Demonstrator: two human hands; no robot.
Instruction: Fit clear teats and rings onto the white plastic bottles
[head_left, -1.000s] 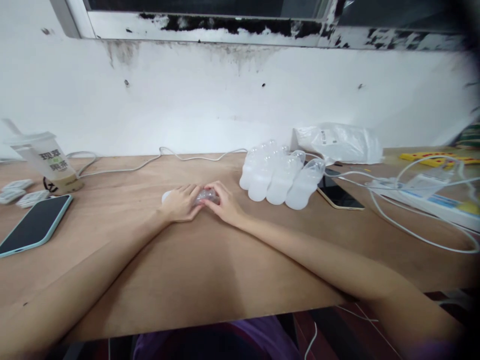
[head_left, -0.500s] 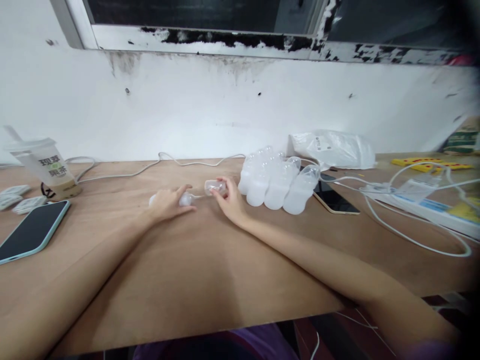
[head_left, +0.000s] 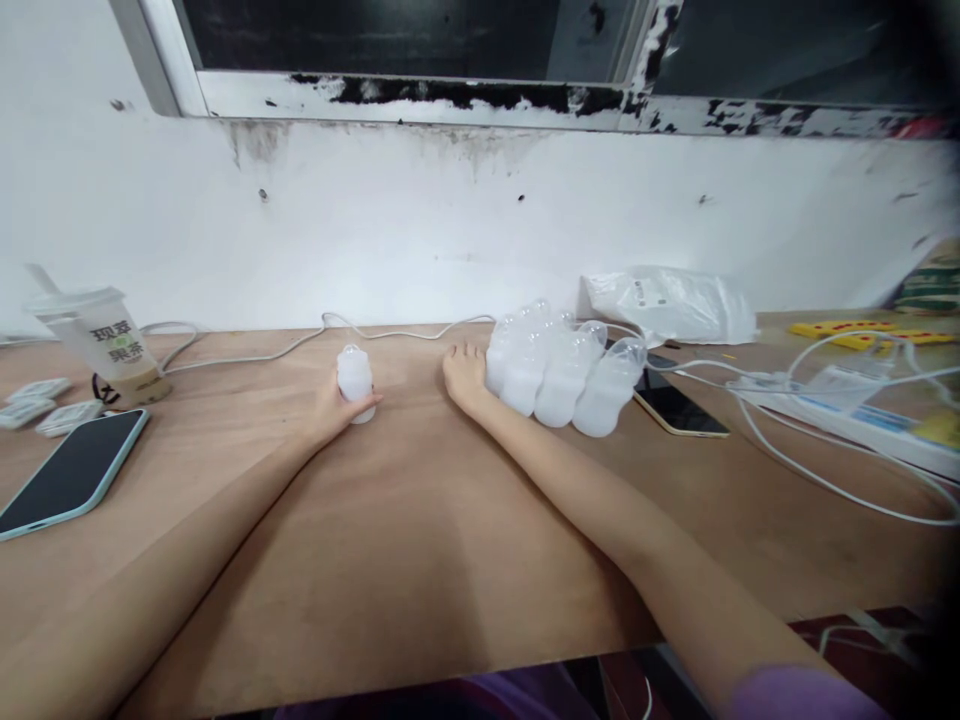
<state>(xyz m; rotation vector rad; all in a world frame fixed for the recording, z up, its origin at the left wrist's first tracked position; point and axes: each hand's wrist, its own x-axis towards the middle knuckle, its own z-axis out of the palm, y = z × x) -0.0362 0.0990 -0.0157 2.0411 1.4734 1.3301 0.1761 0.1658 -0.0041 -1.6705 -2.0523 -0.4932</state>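
My left hand [head_left: 334, 407] is wrapped round a small white plastic bottle [head_left: 355, 380] that stands upright on the wooden table [head_left: 420, 540]. My right hand [head_left: 465, 376] rests on the table with its fingers curled against the left end of a row of several similar white bottles [head_left: 562, 372] lying on their sides. What the right fingers hold, if anything, is hidden.
A phone in a blue case [head_left: 67, 470] lies at the left, with a drink cup [head_left: 105, 345] and small white packets [head_left: 37, 400] behind it. Another phone [head_left: 679, 408], a plastic bag [head_left: 671, 305], white cables [head_left: 810, 440] and a power strip [head_left: 862, 420] lie at the right.
The hands have parted. The left hand has stood its bottle upright farther back. The right hand, which held a clear cap, has moved right to the row of bottles.
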